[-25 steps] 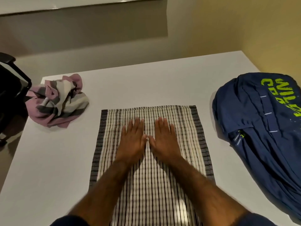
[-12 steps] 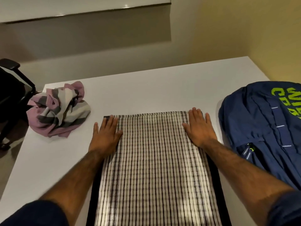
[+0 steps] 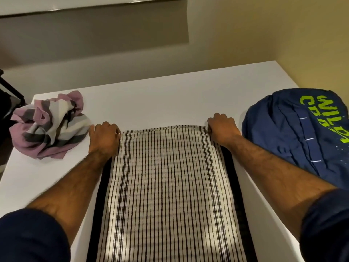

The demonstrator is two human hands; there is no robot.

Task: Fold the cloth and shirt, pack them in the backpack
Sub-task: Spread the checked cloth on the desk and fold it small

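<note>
- Cloth (image 3: 166,186), white with thin dark checked lines and a dark band down each long side, lies flat along the middle of the white table (image 3: 160,99); its near end runs out of the bottom of the view.
- Left hand (image 3: 104,136) sits at the far left corner of the cloth, fingers curled under and closed on that corner, knuckles up.
- Right hand (image 3: 221,129) sits at the far right corner in the same way, fingers bent and pinched on the edge of the cloth.
- Far edge of the cloth runs straight between the two hands, slightly raised at the corners.
- Shirt (image 3: 51,125), striped pink, grey and white, is a crumpled heap on the table near its far left corner, just beside the left hand but apart from the cloth.
- Backpack (image 3: 294,137), dark blue with bright green lettering, lies on the right side of the table, near the right hand and partly cut off by the frame.
- Dark blue sleeves (image 3: 32,237) are pushed up both forearms.
</note>
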